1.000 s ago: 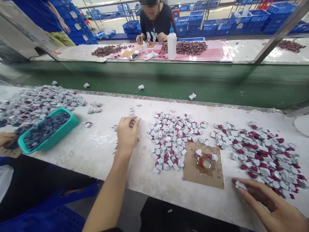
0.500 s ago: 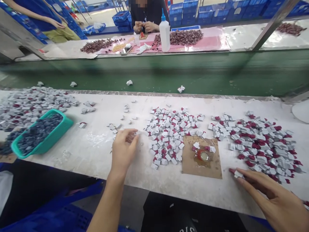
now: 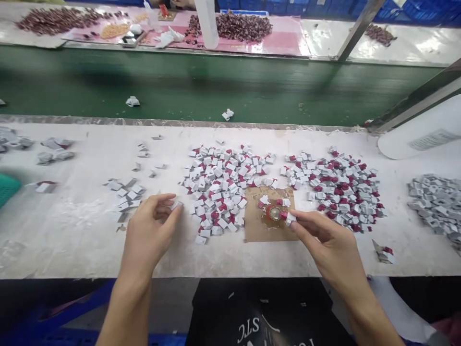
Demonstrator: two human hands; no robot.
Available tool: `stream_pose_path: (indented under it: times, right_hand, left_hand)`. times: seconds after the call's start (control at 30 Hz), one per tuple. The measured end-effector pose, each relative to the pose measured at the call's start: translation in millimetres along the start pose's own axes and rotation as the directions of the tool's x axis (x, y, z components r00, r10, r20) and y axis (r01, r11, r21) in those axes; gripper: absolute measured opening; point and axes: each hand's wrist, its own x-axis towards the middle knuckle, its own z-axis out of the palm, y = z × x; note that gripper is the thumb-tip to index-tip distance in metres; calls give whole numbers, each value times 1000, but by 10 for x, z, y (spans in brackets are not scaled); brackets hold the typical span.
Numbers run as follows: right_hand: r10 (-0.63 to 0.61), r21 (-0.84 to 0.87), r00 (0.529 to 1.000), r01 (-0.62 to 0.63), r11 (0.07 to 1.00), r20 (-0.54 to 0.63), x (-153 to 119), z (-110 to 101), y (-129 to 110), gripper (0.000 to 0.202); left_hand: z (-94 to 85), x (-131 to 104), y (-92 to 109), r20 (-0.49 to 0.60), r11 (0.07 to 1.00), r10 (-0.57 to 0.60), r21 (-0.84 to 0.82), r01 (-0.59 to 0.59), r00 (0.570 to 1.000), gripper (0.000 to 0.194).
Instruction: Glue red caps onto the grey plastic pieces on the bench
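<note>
My right hand (image 3: 324,240) pinches a small white and dark red piece (image 3: 289,218) at the right side of a red-rimmed round cap (image 3: 274,212). The cap sits in a wet, glossy patch on a brown cardboard square (image 3: 262,233), with more white and red pieces just above it. Between the thumb and fingers of my left hand (image 3: 154,226) is a small white piece (image 3: 176,205). A pile of white and red pieces (image 3: 219,192) lies between my hands, left of the cardboard. Another such pile (image 3: 342,187) lies beyond my right hand.
Behind the white table (image 3: 90,240) runs a green belt (image 3: 173,81) carrying a few white pieces. Across it stands a white bottle (image 3: 208,24). A teal basket (image 3: 7,188) is at the left edge; a grey pile (image 3: 435,206) and large white container (image 3: 418,129) are at right.
The head view has turned right and down. My right hand has brought its piece leftward, from beside the cardboard to the round cap. My left hand now shows a white piece at its fingertips.
</note>
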Motion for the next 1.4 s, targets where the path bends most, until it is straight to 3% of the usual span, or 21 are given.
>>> stream_pose_path:
  times: [0.13,0.3,0.47,0.6,0.7,0.83,0.93,1.03,1.17,1.4]
  right_hand:
    - [-14,1,1000,14,1000,-5,-10,37,38,18]
    - [-33,-19,999,33,999,3,-14,63,65,18]
    - [-45,1,999,45,999,-9,2,82,92,18]
    - [-14,44,1000,14,999,-1,9,72,63,18]
    - [46,141,999,-44,989,-9,0,31,19,16]
    - [141,386,990,-131,913,1,11,-31,-19,17]
    - [193,521,980,-190,832,49,48,-47,-40,19]
    - [203,582,976,-210,786,78,81,-39,-65,20]
    - [195,591,978,-200,781,75,79,-28,-69,19]
    - [176,393,982,-186,900,64,58,-85,-86,22]
  left_hand:
    - [-48,21,4,55,995,-30,96,24,998,24]
    - [-16,-85,56,15,997,-46,-62,47,999,24]
    - [42,-329,371,-36,947,39,-317,-48,999,21]
    - [147,-485,653,85,883,150,-461,-94,985,22]
    - [298,-566,824,240,819,232,-570,-56,943,19]
    - [533,-667,1071,454,682,327,-721,126,829,14]
    - [657,-723,1231,545,597,371,-760,257,752,14]
    - [723,-743,1321,587,568,412,-764,307,697,14]
    - [769,-744,1354,625,554,419,-750,360,658,16]
    - [752,-760,1317,635,613,418,-725,314,650,10]
